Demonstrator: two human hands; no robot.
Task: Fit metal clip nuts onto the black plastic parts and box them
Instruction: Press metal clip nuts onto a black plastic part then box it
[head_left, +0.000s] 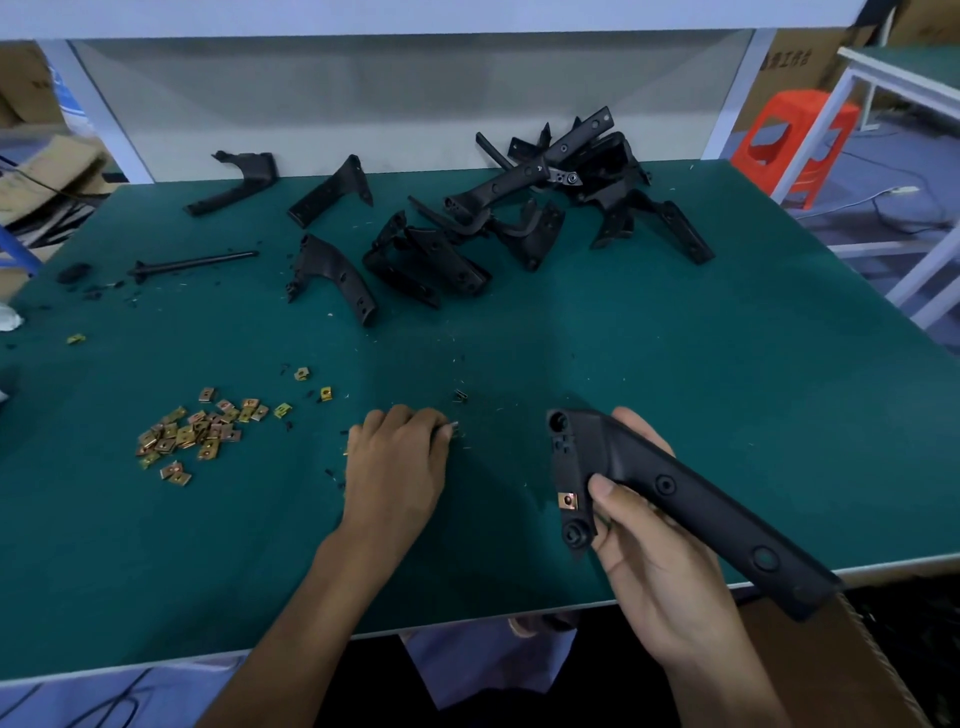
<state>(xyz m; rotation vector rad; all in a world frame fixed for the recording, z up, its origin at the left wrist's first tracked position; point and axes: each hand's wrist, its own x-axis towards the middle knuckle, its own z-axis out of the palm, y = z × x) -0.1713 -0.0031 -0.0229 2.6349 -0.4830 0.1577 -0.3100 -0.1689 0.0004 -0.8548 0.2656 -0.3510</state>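
Observation:
My right hand (649, 545) grips a long black plastic part (691, 504) above the table's near right edge. One brass clip nut (568, 501) sits fitted on that part's left flange. My left hand (397, 457) rests knuckles up on the green mat, fingers curled, with a small metal piece (453, 429) showing at the fingertips. A scatter of loose brass clip nuts (197, 434) lies to the left of that hand. Several more black plastic parts (550, 202) are heaped at the back of the table, with single ones (335, 275) spread toward the left.
A black rod (195, 262) lies at the left of the green table (675, 338). Black plastic shavings dot the mat. A cardboard box edge (872, 654) shows below the table's near right corner. An orange stool (795, 140) stands off to the right.

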